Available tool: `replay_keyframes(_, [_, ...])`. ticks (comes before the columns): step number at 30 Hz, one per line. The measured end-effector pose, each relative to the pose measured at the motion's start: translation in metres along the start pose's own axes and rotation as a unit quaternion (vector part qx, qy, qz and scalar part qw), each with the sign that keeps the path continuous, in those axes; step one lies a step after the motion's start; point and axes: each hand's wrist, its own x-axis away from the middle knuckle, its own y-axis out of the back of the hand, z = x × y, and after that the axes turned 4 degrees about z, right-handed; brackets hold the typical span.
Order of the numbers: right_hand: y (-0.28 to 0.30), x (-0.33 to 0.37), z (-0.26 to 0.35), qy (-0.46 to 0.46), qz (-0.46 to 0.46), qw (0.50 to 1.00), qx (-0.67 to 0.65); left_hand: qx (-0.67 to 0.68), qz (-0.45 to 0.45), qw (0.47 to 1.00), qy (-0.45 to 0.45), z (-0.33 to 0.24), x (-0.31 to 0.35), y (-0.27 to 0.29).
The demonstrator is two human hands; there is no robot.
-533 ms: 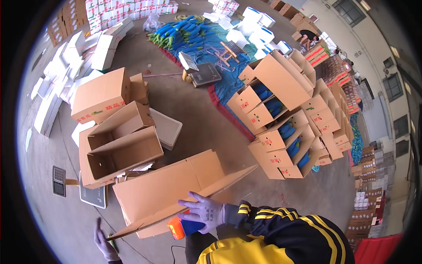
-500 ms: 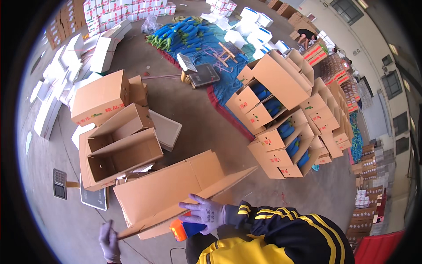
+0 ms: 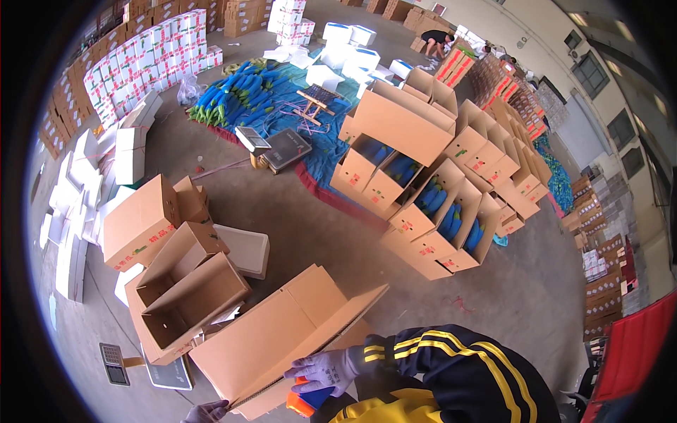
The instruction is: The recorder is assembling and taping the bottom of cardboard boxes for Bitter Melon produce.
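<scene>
A brown cardboard carton [image 3: 271,328] lies tilted in front of me, its long flap edge running along my hands. At the lower edge of the picture, my left hand [image 3: 206,412], in a pale purple glove, is closed on the near left corner of that carton. My right hand [image 3: 326,369], gloved alike, rests against the flap edge. An orange-and-blue tape dispenser [image 3: 300,403] is held under its palm, partly hidden by the hand and my sleeve.
Nested open cartons [image 3: 190,296] stand to the left, beside a floor scale [image 3: 169,372]. On the right, stacked cartons [image 3: 430,240] hold blue-wrapped produce. Farther off are a blue tarp [image 3: 282,88] with a produce pile, another scale [image 3: 282,149] and a bent-over person [image 3: 435,41].
The view has turned, shifting the scene left and partly downward. My left hand, apart from or just at the carton's end before, now grips its corner. My right hand still holds the tape dispenser.
</scene>
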Motion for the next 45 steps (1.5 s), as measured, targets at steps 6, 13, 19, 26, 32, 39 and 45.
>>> replay_keyframes(6, [-0.010,-0.011,0.011,0.069,-0.053,0.995,0.040,0.201,-0.173,0.964,-0.015,0.132,-0.009,-0.003])
replay_keyframes(13, [0.024,0.060,0.009,-0.075,-0.012,0.993,0.090,-0.620,-0.438,0.647,0.075,-0.008,0.013,-0.080])
replay_keyframes(19, [0.051,0.094,0.016,-0.071,-0.015,0.995,0.062,-0.296,-0.456,0.772,0.329,-0.066,-0.013,-0.118])
replay_keyframes(26, [0.034,0.096,0.016,-0.065,-0.024,0.995,-0.072,-0.239,-0.455,0.699,0.498,-0.113,-0.056,-0.155])
replay_keyframes(32, [0.100,0.145,0.018,-0.221,-0.258,0.908,-0.244,-0.206,-0.397,0.860,0.246,-0.015,-0.027,-0.109])
replay_keyframes(39, [0.120,0.109,-0.045,-0.121,-0.171,0.977,-0.030,-0.307,-0.430,0.823,0.208,-0.045,-0.001,-0.117])
replay_keyframes(45, [0.057,0.017,-0.069,-0.097,-0.032,0.994,0.046,-0.205,-0.385,0.884,0.169,-0.011,0.007,-0.149])
